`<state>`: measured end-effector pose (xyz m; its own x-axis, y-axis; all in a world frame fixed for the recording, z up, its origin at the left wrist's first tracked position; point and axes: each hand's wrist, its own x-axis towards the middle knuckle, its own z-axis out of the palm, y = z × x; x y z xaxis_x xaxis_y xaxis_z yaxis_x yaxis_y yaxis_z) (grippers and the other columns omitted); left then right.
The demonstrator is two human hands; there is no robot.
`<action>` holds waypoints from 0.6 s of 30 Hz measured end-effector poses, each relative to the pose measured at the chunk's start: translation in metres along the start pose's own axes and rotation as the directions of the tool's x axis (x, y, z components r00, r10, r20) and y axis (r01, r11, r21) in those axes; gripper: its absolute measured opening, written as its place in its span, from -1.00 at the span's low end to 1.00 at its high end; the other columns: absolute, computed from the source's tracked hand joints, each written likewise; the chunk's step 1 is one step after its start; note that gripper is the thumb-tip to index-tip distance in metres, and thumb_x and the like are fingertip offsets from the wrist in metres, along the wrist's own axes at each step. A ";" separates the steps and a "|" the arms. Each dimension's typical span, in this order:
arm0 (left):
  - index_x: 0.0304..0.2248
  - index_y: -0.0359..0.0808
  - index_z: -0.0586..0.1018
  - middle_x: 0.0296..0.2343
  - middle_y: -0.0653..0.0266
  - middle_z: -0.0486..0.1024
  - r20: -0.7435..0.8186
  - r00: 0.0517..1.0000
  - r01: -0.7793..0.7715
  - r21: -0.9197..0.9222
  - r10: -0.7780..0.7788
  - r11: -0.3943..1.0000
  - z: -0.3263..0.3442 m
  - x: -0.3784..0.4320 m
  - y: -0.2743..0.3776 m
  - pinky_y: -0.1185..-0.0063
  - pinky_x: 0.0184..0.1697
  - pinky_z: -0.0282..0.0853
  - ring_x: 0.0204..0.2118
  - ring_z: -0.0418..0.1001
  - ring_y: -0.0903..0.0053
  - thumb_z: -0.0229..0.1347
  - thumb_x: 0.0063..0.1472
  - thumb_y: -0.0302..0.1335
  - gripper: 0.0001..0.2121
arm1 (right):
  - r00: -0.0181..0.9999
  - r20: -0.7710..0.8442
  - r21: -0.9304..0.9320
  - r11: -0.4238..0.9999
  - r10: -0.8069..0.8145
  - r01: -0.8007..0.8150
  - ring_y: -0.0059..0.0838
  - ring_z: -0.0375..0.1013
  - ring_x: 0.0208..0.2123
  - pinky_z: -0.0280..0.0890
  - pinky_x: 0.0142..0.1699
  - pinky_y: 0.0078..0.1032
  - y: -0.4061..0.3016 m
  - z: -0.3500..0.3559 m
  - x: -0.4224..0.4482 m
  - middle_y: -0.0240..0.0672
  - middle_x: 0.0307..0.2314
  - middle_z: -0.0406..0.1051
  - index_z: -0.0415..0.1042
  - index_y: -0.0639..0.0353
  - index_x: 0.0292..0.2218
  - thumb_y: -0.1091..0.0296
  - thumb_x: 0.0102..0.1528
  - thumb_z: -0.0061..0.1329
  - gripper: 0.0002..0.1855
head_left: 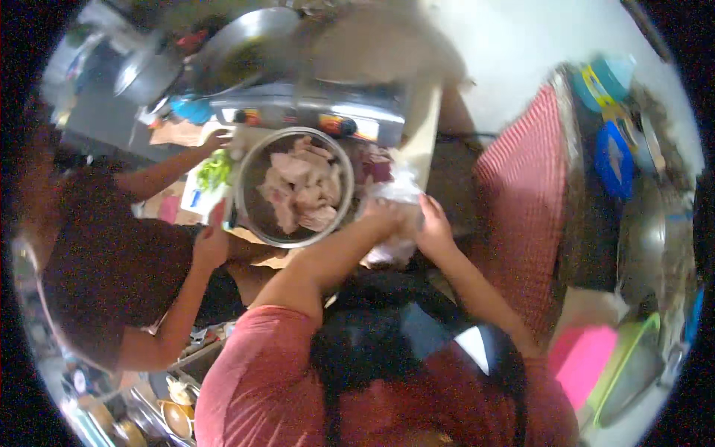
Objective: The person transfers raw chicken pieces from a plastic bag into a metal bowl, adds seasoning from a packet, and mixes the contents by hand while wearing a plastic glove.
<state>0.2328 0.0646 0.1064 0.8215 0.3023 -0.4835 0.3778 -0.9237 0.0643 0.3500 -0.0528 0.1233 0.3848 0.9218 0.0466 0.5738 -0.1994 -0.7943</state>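
Observation:
My left hand (385, 215) and my right hand (437, 228) grip a thin, whitish plastic bag (401, 187) from its two sides. Motion blur hides what the bag contains. Directly left of it stands a round metal bowl (241, 193), its rim near my left forearm. Pale raw meat pieces (304, 184), which look like chicken, are heaped inside the bowl. Another pale, translucent plastic wrapping (388, 254) shows below my hands, partly covered by them. Something dark red (375, 167) lies between the bowl and the bag.
A steel gas stove (307, 106) stands behind the bowl, with a wok (246, 50) and a pot (148, 75) beyond. At left, another person's hands (212, 246) work near green vegetables (213, 170) on a white board. A red-striped cloth (525, 212) hangs at right.

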 end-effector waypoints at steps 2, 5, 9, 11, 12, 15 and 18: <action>-0.09 -0.15 0.50 -0.05 0.20 0.40 -0.007 1.000 -0.002 0.062 0.002 0.998 0.012 0.004 -0.005 0.16 -0.02 0.22 0.01 0.33 0.24 0.07 0.08 -0.20 -0.61 | 0.999 -0.035 -0.018 0.999 -0.041 0.040 -0.07 0.18 0.10 0.08 0.18 -0.34 0.005 0.004 -0.002 0.04 0.05 0.17 0.15 0.34 0.10 0.18 -0.10 0.20 -0.18; -0.24 -0.17 0.58 -0.18 0.23 0.49 -0.131 0.990 -0.033 0.119 0.048 0.992 0.030 0.006 -0.018 0.21 -0.07 0.27 -0.10 0.41 0.27 0.06 0.08 -0.18 -0.69 | 0.999 0.042 0.035 0.999 -0.007 0.005 0.07 0.18 0.07 0.12 0.17 -0.31 -0.031 -0.013 0.002 0.12 0.01 0.20 0.13 0.35 0.09 0.35 -0.09 0.07 -0.27; -0.12 -0.21 0.45 -0.17 0.19 0.47 -0.189 0.982 0.032 0.006 -0.030 0.999 0.001 0.001 -0.012 0.26 -0.09 0.30 -0.07 0.41 0.29 0.10 0.04 -0.27 -0.61 | 0.998 -0.057 -0.045 0.999 -0.031 0.028 0.04 0.18 0.07 0.10 0.18 -0.32 0.003 0.000 -0.002 0.08 0.01 0.20 0.14 0.36 0.09 0.40 -0.14 0.07 -0.25; -0.11 -0.19 0.41 -0.17 0.17 0.46 -0.212 0.974 0.074 -0.024 -0.077 0.997 -0.024 -0.017 -0.010 0.27 -0.12 0.32 -0.08 0.42 0.28 0.12 0.02 -0.33 -0.60 | 1.000 -0.023 0.000 1.000 -0.001 0.001 0.01 0.17 0.09 0.08 0.19 -0.35 -0.009 -0.006 -0.002 0.07 0.02 0.18 0.14 0.36 0.09 0.48 -0.15 0.02 -0.26; -0.15 -0.20 0.40 -0.17 0.12 0.45 -0.224 0.966 0.091 -0.158 -0.125 0.983 -0.032 -0.024 -0.010 0.27 -0.16 0.34 -0.13 0.44 0.22 0.12 0.02 -0.36 -0.64 | 1.000 -0.021 0.003 1.000 -0.003 0.003 0.01 0.17 0.09 0.08 0.19 -0.35 -0.011 -0.007 -0.001 0.07 0.02 0.18 0.14 0.36 0.09 0.48 -0.15 0.02 -0.26; -0.20 -0.21 0.38 -0.17 0.04 0.42 -0.266 0.946 0.084 -0.353 -0.186 0.932 -0.040 -0.042 -0.008 0.25 -0.22 0.37 -0.21 0.47 0.10 0.10 0.03 -0.40 -0.69 | 0.999 0.021 -0.005 1.000 -0.026 0.027 0.00 0.16 0.10 0.08 0.19 -0.36 -0.017 -0.009 0.000 0.07 0.03 0.17 0.13 0.37 0.09 0.55 -0.18 -0.01 -0.25; -0.19 -0.22 0.33 -0.18 -0.03 0.41 -0.257 0.935 0.113 -0.438 -0.245 0.892 -0.034 -0.051 0.000 0.23 -0.24 0.38 -0.25 0.47 0.03 0.09 0.04 -0.40 -0.67 | 0.996 0.044 -0.039 0.996 0.078 -0.076 -0.11 0.15 0.12 0.06 0.20 -0.44 -0.021 -0.010 0.002 0.01 0.06 0.15 0.11 0.37 0.12 0.60 -0.21 0.00 -0.19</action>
<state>0.2054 0.0576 0.1610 0.7853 0.5692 -0.2435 0.6169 -0.6864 0.3851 0.3459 -0.0500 0.1458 0.3959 0.9173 -0.0426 0.5705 -0.2820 -0.7714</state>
